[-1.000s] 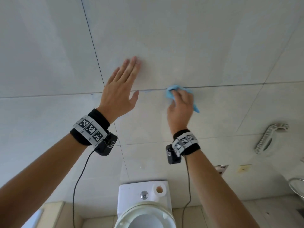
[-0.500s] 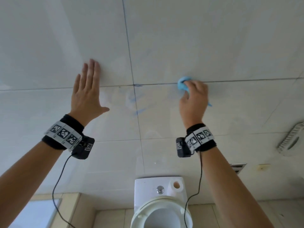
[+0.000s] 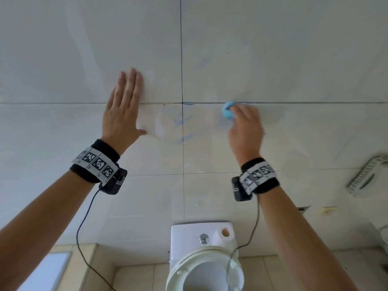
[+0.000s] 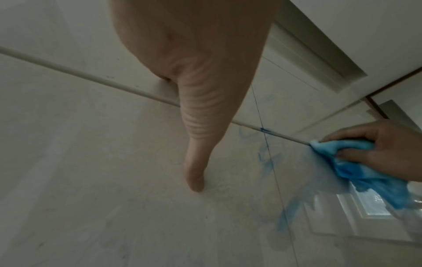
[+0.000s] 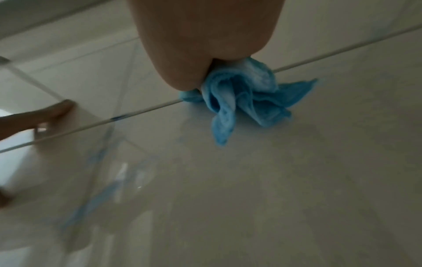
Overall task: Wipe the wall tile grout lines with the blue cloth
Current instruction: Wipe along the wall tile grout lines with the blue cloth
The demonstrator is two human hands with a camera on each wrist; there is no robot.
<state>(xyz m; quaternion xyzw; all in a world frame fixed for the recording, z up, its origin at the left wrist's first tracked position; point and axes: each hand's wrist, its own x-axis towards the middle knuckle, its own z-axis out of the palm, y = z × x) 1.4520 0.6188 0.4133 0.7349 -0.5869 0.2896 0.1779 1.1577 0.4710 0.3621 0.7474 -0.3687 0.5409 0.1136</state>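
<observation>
My right hand grips the bunched blue cloth and presses it on the horizontal grout line, right of its crossing with the vertical grout line. In the right wrist view the blue cloth hangs crumpled below my palm, on the grout line. From the left wrist view the blue cloth shows with my right hand's fingers curled round it. My left hand lies flat on the wall with straight fingers, across the horizontal line left of the crossing. Blue smears mark the tile near the crossing.
Below my hands stands a white toilet with a paper roll on its cistern. A wall-mounted rack sits at the right edge. Cables hang from both wrist cameras toward the toilet.
My left hand has shifted along the wall and now lies just left of the grout crossing. My right hand, still gripping the cloth, rubs the horizontal line right of the crossing.
</observation>
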